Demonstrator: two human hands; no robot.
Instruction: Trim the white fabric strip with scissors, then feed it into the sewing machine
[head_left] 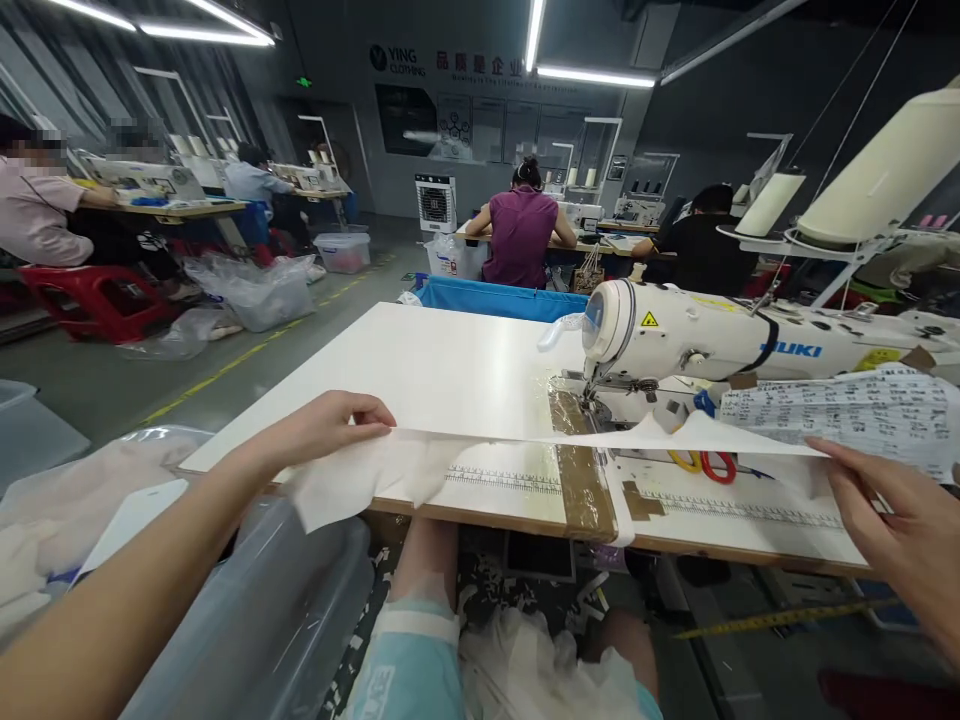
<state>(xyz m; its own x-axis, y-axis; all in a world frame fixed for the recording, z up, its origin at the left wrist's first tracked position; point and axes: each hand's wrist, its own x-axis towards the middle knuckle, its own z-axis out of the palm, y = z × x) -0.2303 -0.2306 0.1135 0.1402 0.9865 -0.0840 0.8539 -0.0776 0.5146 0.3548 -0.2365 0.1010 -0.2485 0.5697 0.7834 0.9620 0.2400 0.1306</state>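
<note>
A strip of thin white fabric is stretched across the front of the sewing table. Its left end is pinched by my left hand, with a loose flap hanging over the table's front edge. At the other end, my right hand grips the fabric between thumb and fingers. The taut upper edge passes just in front of the needle area of the white sewing machine. Behind and below the fabric's right half, scissors with red and yellow handles lie partly covered.
Handwritten paper sheets lie at the machine's right. Thread cones stand above it. A clear plastic bin sits below on the left, and a blue cloth bin is behind the table. Several people work at other machines.
</note>
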